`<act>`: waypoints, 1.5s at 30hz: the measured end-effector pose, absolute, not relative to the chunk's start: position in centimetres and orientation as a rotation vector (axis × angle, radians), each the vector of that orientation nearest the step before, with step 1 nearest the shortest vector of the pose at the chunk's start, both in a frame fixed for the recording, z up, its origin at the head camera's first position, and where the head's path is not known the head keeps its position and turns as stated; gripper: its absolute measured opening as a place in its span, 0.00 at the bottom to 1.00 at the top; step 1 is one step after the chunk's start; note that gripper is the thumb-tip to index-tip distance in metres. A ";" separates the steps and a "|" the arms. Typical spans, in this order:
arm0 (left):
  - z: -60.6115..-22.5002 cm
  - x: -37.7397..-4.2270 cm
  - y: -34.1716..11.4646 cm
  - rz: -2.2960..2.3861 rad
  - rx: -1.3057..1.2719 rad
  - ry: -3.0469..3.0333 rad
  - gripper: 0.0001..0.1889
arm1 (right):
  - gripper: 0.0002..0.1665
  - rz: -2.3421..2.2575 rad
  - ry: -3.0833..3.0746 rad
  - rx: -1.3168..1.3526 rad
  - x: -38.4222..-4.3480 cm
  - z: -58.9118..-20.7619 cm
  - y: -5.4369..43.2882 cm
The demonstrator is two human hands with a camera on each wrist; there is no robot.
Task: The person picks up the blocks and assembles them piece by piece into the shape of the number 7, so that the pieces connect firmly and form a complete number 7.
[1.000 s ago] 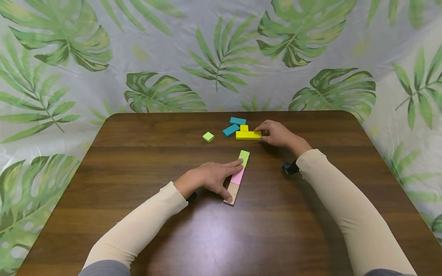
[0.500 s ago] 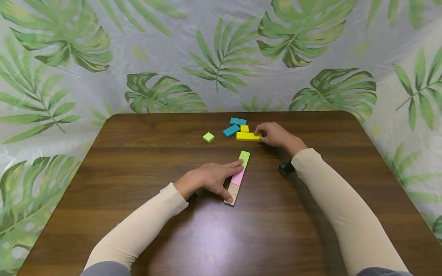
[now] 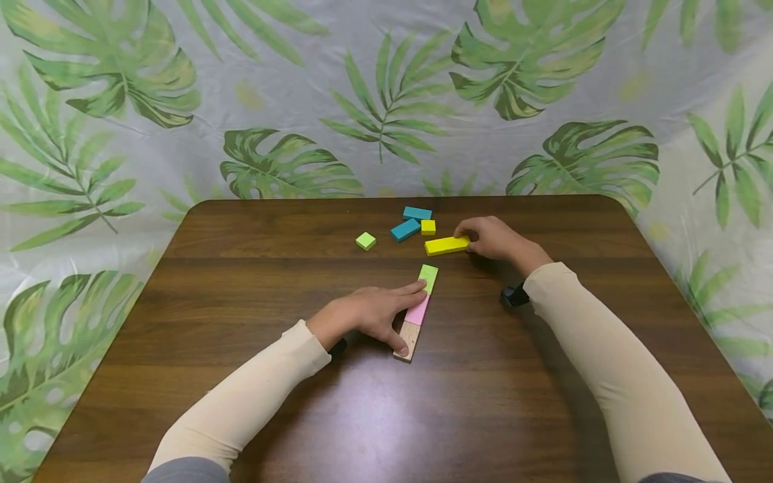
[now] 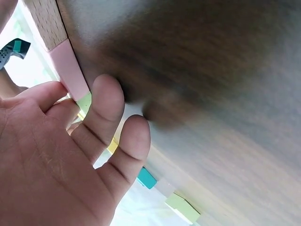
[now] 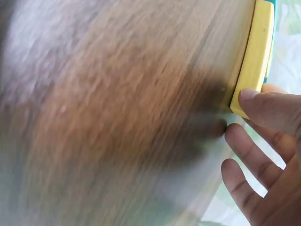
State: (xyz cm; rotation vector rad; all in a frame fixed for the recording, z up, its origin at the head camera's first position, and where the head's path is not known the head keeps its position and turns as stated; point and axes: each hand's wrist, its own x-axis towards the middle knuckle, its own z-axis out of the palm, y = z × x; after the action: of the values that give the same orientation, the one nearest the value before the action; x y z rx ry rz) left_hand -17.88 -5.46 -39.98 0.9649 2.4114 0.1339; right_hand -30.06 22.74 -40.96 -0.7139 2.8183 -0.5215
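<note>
On the person's left, a hand [image 3: 371, 310] lies with its fingers spread and fairly straight, not curled into a grip: the thumb rests on the plain wooden block [image 3: 413, 331] and fingertips on the green block [image 3: 430, 272], perhaps so that the row, with the pink block [image 3: 418, 311] between them, stays straight and closed up on the worktop [image 3: 241, 295]. Beyond this hand a small green block [image 3: 365, 241] sits alone, well apart. Past the row's far end, two blue blocks [image 3: 405, 231] and a small yellow block [image 3: 428, 227] lie in a loose cluster, seemingly placed in no strict order. In front of these is the long yellow block [image 3: 445, 246], its right end pinched between the thumb and fingers of the right hand [image 3: 496, 239], a grip that leaves its other end uncovered; whether it is lifted is hard to tell
</note>
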 end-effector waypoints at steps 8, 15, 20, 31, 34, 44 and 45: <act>-39.9 -17.9 -5.5 0.123 0.978 2.410 0.54 | 0.18 -0.564 2.821 -0.639 -30.0 -40.9 24.1; -40.0 -17.9 -5.0 0.086 0.990 2.416 0.54 | 0.17 -0.595 2.808 -0.608 -30.1 -41.2 24.7; -40.0 -17.9 -4.5 0.078 1.016 2.410 0.54 | 0.17 -0.615 2.818 -0.610 -30.2 -41.5 25.0; -39.9 -17.7 -4.3 0.107 1.008 2.394 0.54 | 0.17 -0.669 2.822 -0.574 -30.5 -41.2 25.2; -39.8 -17.7 -4.3 0.109 1.011 2.395 0.54 | 0.18 -0.678 2.824 -0.562 -30.6 -41.2 25.2; -40.0 -17.7 -4.3 0.085 1.007 2.401 0.54 | 0.18 -0.675 2.814 -0.555 -30.5 -41.3 25.1; -40.0 -17.7 -4.3 0.086 1.006 2.401 0.54 | 0.19 -0.675 2.815 -0.559 -30.5 -41.3 25.0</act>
State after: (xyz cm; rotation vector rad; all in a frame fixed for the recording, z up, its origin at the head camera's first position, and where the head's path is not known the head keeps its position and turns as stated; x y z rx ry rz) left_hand -17.66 -4.27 -39.98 1.0057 2.4007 0.0861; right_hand -30.46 25.03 -41.32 -0.5586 2.8149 -0.6750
